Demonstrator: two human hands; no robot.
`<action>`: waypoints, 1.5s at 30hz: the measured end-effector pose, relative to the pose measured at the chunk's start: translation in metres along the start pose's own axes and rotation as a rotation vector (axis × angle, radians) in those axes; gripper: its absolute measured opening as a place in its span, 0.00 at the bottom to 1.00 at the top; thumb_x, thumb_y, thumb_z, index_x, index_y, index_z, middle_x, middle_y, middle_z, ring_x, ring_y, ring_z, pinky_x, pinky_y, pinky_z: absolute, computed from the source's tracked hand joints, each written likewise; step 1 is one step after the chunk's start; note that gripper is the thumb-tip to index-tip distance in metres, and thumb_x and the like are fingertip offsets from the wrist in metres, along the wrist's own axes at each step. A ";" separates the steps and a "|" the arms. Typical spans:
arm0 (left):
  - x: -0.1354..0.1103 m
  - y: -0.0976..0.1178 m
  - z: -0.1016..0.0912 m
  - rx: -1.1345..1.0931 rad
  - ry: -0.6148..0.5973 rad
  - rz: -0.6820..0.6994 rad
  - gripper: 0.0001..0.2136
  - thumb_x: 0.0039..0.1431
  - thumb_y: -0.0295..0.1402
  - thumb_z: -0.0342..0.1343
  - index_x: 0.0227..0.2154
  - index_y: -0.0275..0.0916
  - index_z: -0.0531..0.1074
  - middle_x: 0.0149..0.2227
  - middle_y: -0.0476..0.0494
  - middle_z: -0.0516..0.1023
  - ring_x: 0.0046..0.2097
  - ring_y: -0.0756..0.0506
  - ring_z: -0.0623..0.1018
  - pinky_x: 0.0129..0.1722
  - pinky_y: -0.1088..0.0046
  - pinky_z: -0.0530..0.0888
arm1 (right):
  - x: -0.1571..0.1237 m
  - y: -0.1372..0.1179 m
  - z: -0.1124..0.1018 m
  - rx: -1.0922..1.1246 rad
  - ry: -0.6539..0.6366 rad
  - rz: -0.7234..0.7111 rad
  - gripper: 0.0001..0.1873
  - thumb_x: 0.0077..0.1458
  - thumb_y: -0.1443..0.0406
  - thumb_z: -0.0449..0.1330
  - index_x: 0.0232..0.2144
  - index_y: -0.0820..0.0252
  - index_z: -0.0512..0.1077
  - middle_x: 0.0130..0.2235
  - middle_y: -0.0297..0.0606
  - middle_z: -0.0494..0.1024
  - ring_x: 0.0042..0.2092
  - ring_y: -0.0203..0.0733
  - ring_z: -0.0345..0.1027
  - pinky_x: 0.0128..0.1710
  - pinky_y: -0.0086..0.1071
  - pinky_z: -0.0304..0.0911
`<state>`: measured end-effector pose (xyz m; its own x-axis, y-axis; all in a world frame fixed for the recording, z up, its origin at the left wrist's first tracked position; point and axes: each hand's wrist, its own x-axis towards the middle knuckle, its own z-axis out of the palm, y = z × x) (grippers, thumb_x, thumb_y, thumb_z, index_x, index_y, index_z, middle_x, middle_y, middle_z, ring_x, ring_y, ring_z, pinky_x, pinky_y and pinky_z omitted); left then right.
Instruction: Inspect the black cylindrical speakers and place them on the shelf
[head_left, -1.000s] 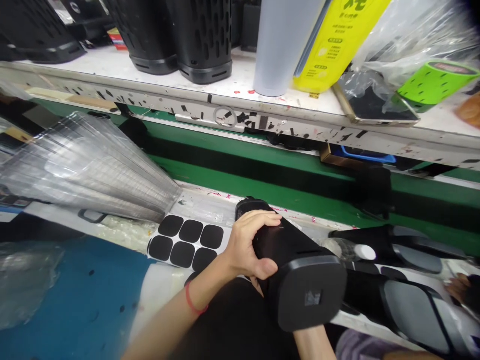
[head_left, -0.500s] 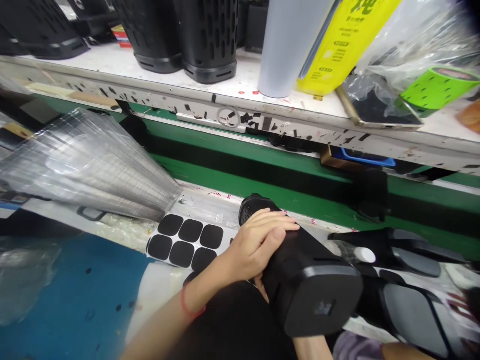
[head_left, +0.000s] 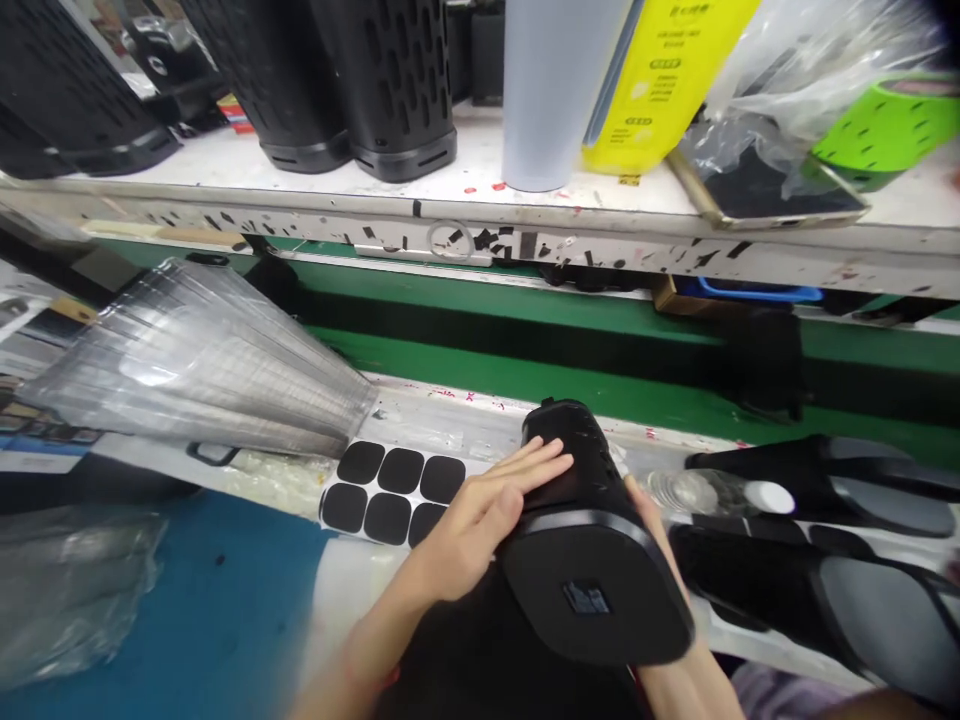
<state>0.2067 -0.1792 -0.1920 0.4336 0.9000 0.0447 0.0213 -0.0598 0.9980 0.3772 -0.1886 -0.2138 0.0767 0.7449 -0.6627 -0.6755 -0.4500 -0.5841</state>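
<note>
Lying between fingers (head_left: 534, 468), black housing (head_left: 592, 560)

Left hand (head_left: 472, 520) and right hand (head_left: 651, 512) are bare, a thin red band (head_left: 391, 679), blurred, rings the left forearm (head_left: 386, 622), and plain black clothing (head_left: 487, 655) shows beside it.

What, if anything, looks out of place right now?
The smartphone lies askew at the front edge of the white shelf, partly under crumpled clear plastic; that spot looks somewhat precarious.
</note>
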 end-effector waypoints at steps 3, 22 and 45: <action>-0.010 0.002 0.006 0.089 0.059 -0.057 0.39 0.48 0.61 0.61 0.62 0.53 0.64 0.68 0.48 0.61 0.70 0.35 0.57 0.70 0.54 0.52 | -0.001 0.004 -0.006 0.039 0.038 0.069 0.21 0.50 0.52 0.70 0.41 0.59 0.80 0.41 0.38 0.81 0.47 0.50 0.74 0.51 0.41 0.71; -0.026 -0.050 0.020 0.064 0.169 0.397 0.34 0.57 0.59 0.54 0.62 0.46 0.65 0.68 0.43 0.60 0.68 0.37 0.61 0.69 0.59 0.57 | -0.015 0.004 -0.010 -0.005 0.049 -0.021 0.23 0.42 0.47 0.72 0.32 0.59 0.82 0.33 0.42 0.81 0.50 0.61 0.73 0.56 0.50 0.68; -0.018 -0.004 0.023 0.061 -0.065 -0.222 0.54 0.50 0.47 0.69 0.70 0.50 0.35 0.72 0.42 0.45 0.71 0.31 0.52 0.68 0.47 0.58 | -0.025 -0.004 -0.007 -0.443 -0.030 -0.401 0.43 0.48 0.49 0.72 0.61 0.52 0.61 0.57 0.40 0.71 0.59 0.56 0.63 0.62 0.47 0.57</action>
<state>0.2194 -0.2055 -0.1980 0.4692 0.8645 -0.1801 0.1760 0.1084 0.9784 0.3833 -0.2088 -0.1978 0.2370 0.9098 -0.3406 -0.2273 -0.2889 -0.9300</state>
